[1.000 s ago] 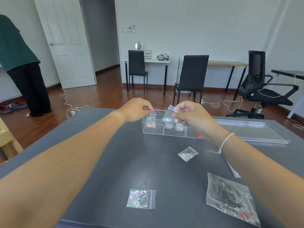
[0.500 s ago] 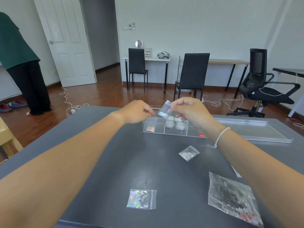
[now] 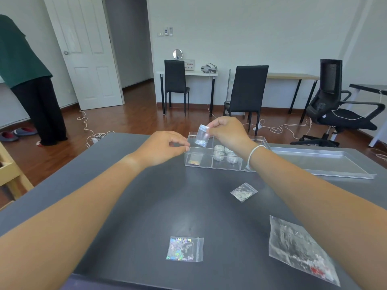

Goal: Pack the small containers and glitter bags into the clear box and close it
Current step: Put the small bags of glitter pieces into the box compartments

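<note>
Two hands out front over the dark counter (image 3: 129, 206). Our right hand (image 3: 227, 132) pinches a small glitter bag (image 3: 202, 136) by its top edge btwn thumb & fingers; the bag hangs above the back-left part of the clear box (image 3: 219, 166). Our left hand (image 3: 165, 147) is at the box's left wall, thumb & fingertips drawn close; can't tell if they grip anything. Inside the box: a holographic bag (image 3: 195, 159) in the front-left compartment, small round containers (image 3: 225, 153) clustered in the middle one. Clear lid (image 3: 322, 164) lies flat on the counter just right of the box. Loose on the counter: a white-flake bag (image 3: 244, 192) near centre, a holo-heart bag (image 3: 185, 249) at the front, a bigger bag (image 3: 301, 250) w/ silver & red bits front right.
</note>
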Demonstrator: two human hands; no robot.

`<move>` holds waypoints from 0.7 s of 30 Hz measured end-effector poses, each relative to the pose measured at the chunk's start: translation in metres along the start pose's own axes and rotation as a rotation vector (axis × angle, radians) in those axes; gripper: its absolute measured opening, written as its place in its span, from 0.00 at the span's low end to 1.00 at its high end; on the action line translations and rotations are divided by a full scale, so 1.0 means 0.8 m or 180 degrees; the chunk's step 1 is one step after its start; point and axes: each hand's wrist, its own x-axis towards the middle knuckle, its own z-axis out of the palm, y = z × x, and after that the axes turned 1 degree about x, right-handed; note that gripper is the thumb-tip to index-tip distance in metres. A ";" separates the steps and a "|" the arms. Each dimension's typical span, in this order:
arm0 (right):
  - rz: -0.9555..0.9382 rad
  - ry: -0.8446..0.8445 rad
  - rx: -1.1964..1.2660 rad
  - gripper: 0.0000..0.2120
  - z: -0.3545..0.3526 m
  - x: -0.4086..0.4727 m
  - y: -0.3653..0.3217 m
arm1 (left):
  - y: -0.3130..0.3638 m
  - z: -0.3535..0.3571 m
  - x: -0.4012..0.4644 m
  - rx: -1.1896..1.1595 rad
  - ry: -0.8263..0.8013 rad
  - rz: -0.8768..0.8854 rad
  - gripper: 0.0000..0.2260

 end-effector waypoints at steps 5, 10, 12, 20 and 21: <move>0.0024 -0.0213 -0.0534 0.11 0.015 0.003 0.002 | -0.005 0.004 -0.005 -0.0132 0.0099 -0.0094 0.08; 0.0041 -0.0436 -0.1105 0.08 0.026 0.000 0.002 | -0.002 0.008 -0.007 -0.0192 0.0230 -0.0163 0.08; 0.0060 -0.0459 -0.1313 0.05 0.028 0.000 0.003 | 0.000 0.009 -0.009 -0.0205 0.0260 -0.0177 0.08; -0.0056 -0.0167 -0.1985 0.14 0.032 0.003 0.006 | 0.002 0.009 -0.010 -0.0210 0.0278 -0.0225 0.08; -0.0101 -0.0135 -0.1990 0.14 0.031 0.002 0.007 | 0.002 0.009 -0.011 -0.0214 0.0271 -0.0222 0.09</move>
